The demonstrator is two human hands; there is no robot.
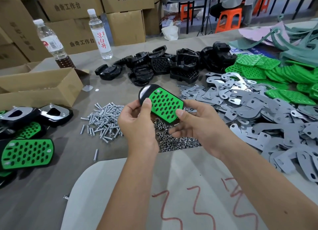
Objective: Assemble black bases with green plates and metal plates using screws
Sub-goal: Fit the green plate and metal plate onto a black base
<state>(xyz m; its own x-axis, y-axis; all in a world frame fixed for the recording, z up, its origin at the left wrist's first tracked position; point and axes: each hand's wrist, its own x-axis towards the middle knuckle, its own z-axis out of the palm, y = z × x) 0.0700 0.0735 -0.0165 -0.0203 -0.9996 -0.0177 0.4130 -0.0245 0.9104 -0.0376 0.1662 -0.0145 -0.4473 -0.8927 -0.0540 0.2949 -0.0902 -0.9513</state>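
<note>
Green plate (165, 105) sits seated in a black base (146, 92), held up above the surface (51, 186) over heaps of screws (103, 121) and nuts (173, 140). Left hand (137, 124) and right hand (196, 124) each grip an end, fingers curled underneath, thumbs pressing the plate's face.

cardboard boxes (80, 42): 曲奇工作台, printed in black
clear bottle (100, 34): 凉白开 in red down its white label
grey sheet (172, 186): red handwritten marks resembling 33

Left hand (137, 124), right hand (194, 124), both gripping.
</note>
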